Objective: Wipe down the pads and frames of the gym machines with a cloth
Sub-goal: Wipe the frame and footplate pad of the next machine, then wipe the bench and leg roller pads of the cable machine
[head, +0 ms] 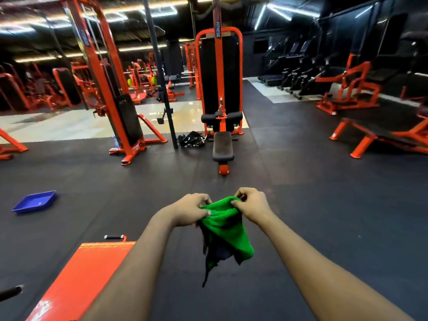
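**Green cloth (225,230) pinched by its top edge in the near middle, clear of every machine**

The left hand (192,210) and right hand (252,205), close together, each nipped the bunched upper edge between thumb and curled fingers. The rest hung limp in folds above the dark floor (324,205). The cloth looked light, soft and floppy, unlikely to slip or tear, and would likely wipe best gathered into a wad in one palm. The seat pad (222,148) and orange frame (239,66) of the machine stood well apart, farther ahead.
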A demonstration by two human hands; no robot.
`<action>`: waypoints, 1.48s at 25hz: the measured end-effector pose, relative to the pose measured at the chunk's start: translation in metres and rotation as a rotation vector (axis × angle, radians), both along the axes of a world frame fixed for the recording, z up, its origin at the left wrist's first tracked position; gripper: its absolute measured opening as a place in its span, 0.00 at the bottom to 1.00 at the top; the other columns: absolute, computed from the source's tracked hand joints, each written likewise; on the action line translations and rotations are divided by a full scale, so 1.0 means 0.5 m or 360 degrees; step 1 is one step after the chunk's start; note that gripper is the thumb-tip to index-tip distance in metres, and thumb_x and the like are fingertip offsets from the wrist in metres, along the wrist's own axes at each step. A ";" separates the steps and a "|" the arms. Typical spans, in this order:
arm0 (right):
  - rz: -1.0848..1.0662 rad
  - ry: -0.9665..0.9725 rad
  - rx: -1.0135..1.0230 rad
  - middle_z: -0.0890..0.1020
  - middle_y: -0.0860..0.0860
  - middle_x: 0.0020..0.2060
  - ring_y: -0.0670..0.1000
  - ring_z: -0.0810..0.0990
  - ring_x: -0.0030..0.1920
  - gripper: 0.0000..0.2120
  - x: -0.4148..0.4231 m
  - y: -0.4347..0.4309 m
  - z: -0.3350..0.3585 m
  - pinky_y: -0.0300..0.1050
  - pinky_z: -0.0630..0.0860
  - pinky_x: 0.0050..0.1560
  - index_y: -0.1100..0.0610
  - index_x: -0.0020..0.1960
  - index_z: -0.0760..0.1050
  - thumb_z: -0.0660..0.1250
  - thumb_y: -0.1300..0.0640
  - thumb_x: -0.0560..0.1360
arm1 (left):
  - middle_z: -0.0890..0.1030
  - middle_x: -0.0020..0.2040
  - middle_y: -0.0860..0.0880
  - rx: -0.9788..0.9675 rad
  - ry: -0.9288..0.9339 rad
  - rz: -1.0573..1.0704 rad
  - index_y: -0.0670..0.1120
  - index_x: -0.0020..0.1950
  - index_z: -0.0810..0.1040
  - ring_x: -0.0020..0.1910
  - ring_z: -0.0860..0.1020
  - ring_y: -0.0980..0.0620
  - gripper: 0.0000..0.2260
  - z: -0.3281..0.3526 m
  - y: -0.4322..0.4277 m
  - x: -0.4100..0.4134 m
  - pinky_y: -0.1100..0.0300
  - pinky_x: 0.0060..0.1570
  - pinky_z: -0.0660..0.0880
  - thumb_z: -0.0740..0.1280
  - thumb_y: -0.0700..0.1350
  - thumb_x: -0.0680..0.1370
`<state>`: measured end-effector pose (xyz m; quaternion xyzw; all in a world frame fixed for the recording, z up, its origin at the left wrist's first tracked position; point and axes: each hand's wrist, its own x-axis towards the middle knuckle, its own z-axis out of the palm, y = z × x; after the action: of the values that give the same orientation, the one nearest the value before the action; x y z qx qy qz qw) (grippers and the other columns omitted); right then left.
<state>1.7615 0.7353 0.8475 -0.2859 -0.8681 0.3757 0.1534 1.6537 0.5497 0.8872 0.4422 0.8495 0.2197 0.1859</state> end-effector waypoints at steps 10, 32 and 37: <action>-0.0130 -0.0354 -0.0097 0.86 0.53 0.42 0.55 0.86 0.44 0.04 -0.251 0.203 -0.044 0.45 0.83 0.47 0.51 0.35 0.78 0.69 0.59 0.66 | 0.78 0.27 0.48 0.0275 0.0044 0.0331 0.46 0.34 0.73 0.29 0.74 0.48 0.10 0.019 0.211 -0.282 0.56 0.33 0.73 0.60 0.35 0.74; 0.0301 -0.0525 0.0336 0.81 0.49 0.39 0.53 0.81 0.45 0.07 -0.807 0.886 -0.084 0.43 0.77 0.44 0.49 0.41 0.76 0.70 0.60 0.67 | 0.82 0.39 0.49 0.0275 0.0391 0.0344 0.51 0.41 0.79 0.40 0.78 0.49 0.08 -0.049 0.823 -0.893 0.58 0.36 0.70 0.71 0.38 0.75; -0.0111 -0.0471 0.0390 0.84 0.52 0.50 0.57 0.79 0.58 0.03 -0.934 1.023 -0.101 0.48 0.70 0.57 0.46 0.46 0.77 0.66 0.52 0.73 | 0.82 0.38 0.50 0.0548 0.0475 0.0506 0.48 0.42 0.80 0.40 0.79 0.50 0.05 -0.047 0.943 -1.026 0.53 0.41 0.74 0.73 0.39 0.75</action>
<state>1.2947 1.2469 0.7967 -0.3471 -0.9100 0.2156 0.0708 1.1409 1.0213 0.8636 0.3559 0.8764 0.3196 -0.0561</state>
